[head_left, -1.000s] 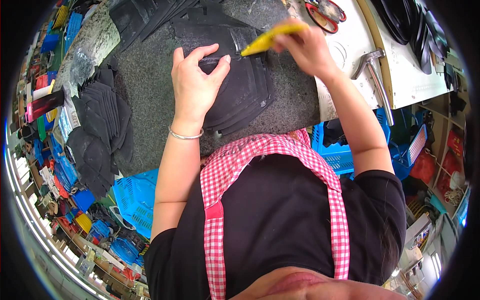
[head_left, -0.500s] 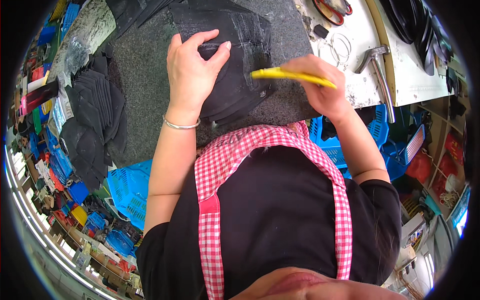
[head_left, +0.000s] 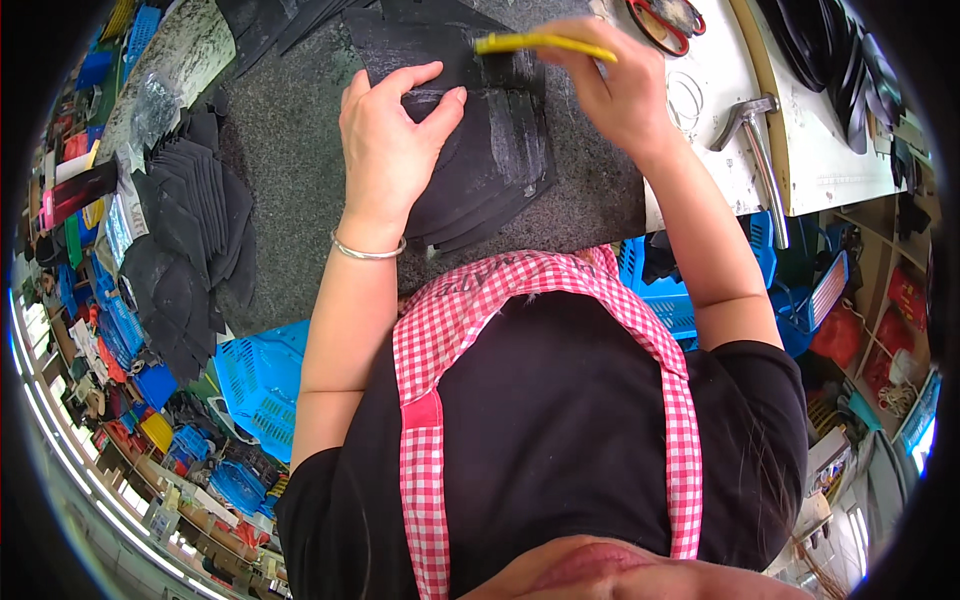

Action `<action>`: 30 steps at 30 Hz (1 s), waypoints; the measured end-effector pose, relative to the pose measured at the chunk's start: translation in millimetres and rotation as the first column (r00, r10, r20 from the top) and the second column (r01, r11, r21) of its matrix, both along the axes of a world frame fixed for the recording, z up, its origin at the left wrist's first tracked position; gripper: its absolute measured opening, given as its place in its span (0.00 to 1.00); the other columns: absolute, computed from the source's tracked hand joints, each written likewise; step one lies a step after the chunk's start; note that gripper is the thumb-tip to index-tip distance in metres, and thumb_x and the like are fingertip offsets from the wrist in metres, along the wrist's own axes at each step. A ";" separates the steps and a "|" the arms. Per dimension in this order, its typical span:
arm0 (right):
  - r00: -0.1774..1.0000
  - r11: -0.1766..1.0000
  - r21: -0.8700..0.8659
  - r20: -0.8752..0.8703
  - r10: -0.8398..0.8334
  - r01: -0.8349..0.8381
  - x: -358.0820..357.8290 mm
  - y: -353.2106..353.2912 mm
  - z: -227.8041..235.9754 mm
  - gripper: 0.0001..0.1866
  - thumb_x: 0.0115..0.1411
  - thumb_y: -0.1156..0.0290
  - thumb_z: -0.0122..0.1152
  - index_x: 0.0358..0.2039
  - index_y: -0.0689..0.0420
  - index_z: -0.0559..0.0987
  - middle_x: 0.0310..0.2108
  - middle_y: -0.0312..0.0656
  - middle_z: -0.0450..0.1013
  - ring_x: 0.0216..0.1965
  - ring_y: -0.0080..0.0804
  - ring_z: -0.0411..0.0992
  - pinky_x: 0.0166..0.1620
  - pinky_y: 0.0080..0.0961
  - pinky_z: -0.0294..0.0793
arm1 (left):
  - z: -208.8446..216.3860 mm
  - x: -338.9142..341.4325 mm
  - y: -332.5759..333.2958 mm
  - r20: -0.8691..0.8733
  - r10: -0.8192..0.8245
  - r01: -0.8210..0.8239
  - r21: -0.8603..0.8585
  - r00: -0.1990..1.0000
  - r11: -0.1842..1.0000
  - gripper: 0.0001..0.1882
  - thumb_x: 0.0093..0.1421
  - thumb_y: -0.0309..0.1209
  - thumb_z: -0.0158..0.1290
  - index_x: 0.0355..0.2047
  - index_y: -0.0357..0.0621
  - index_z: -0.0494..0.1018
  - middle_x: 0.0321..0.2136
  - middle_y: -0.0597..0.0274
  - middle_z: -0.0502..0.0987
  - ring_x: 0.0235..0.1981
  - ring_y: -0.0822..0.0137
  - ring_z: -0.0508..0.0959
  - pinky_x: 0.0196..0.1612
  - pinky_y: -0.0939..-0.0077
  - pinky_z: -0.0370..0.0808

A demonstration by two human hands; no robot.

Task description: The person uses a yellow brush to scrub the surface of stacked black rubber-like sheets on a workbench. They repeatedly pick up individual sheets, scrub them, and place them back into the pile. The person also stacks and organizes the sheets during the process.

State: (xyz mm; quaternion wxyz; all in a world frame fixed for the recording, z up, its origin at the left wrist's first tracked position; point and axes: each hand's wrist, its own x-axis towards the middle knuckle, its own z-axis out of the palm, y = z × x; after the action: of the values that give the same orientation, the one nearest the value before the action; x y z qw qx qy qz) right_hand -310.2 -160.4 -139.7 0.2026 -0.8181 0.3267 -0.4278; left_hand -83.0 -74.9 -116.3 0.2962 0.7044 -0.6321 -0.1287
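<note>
From where I'm sitting, head cam only: the left hand (head_left: 393, 135) is parked on a stack of black flat pieces (head_left: 490, 185), thumb and index curved with a clear gap between them. Looks like it's pressing on the sheets, but the other fingertips are tucked out of sight, so I can't tell if it's pinching an edge. The right hand (head_left: 622, 90) is mostly curled, gripping a slim yellow tool (head_left: 560, 42) whose far end points left over the upper part of the stack. Can't tell from up here if that end is touching. The stack sits on a speckled dark work surface (head_left: 300, 190), with whitish streaks across the top piece. Over to the left I've got a fanned pile of black pieces (head_left: 200, 215) along that surface's edge. To the right, on a white tabletop (head_left: 835, 185), there's a hammer (head_left: 760, 160), red-handled scissors (head_left: 683, 43) up near the top edge, and a loop of white cord (head_left: 685, 100) beside the right forearm. There's a silver bangle (head_left: 368, 250) on the left wrist, and a blue basket (head_left: 265, 390) below the bench on the left.
</note>
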 end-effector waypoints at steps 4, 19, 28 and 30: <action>0.955 0.955 0.032 -0.017 0.295 -0.295 -34.9 59.2 -1.3 0.15 0.54 0.86 0.62 0.43 0.61 0.82 0.37 0.46 0.82 0.40 0.46 0.83 0.44 0.32 0.84 | 2.7 -0.8 2.8 -0.056 0.043 -0.041 0.036 0.998 0.999 0.21 0.52 0.39 0.72 0.44 0.44 0.84 0.39 0.45 0.81 0.45 0.51 0.81 0.52 0.63 0.76; 0.891 0.927 0.335 0.349 -0.291 0.172 12.8 -51.8 46.7 0.08 0.70 0.74 0.60 0.44 0.67 0.78 0.32 0.44 0.82 0.29 0.24 0.81 0.32 0.21 0.79 | 18.2 18.5 -9.9 -0.048 0.071 -0.056 0.257 0.996 0.965 0.33 0.48 0.50 0.74 0.44 0.37 0.77 0.39 0.44 0.84 0.43 0.49 0.84 0.49 0.61 0.79; 0.900 0.888 -0.160 0.002 -0.436 0.431 -5.6 -123.3 41.5 0.08 0.62 0.72 0.61 0.39 0.62 0.82 0.32 0.58 0.80 0.35 0.55 0.80 0.38 0.41 0.78 | -0.1 -3.6 4.6 -0.113 0.013 -0.030 -0.144 0.993 0.989 0.22 0.49 0.29 0.73 0.43 0.39 0.78 0.40 0.53 0.80 0.44 0.54 0.81 0.49 0.65 0.77; 0.890 0.886 -0.143 -0.056 -0.452 0.441 -3.2 -128.4 34.8 0.08 0.62 0.71 0.61 0.38 0.61 0.82 0.32 0.58 0.80 0.37 0.57 0.80 0.40 0.41 0.78 | -1.1 -0.3 2.5 -0.123 0.011 -0.034 -0.187 0.992 0.982 0.22 0.50 0.27 0.73 0.44 0.39 0.78 0.40 0.55 0.81 0.43 0.57 0.82 0.49 0.67 0.78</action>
State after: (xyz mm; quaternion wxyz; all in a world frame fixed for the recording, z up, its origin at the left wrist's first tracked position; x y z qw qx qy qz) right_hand -313.4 -288.7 -104.9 0.0321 -0.7499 0.4873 -0.4463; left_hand -83.3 -72.4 -117.4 0.4010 0.6711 -0.6143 -0.1071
